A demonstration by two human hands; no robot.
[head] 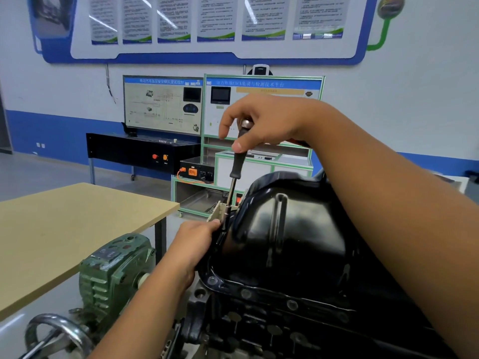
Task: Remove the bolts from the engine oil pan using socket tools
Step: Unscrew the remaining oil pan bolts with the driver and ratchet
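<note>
The socket driver [237, 161] is held nearly upright, its top pinched by the right hand [259, 125]. Its socket is steadied on the oil pan [298, 229] flange's far-left edge by the left hand [194, 242] fingertips, pinching there.

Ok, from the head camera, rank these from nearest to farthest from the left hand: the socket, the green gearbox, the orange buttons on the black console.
1. Socket: touching the left hand fingertips, at the oil pan rim.
2. Green gearbox: below-left.
3. Orange buttons: far behind, on the console.
</note>
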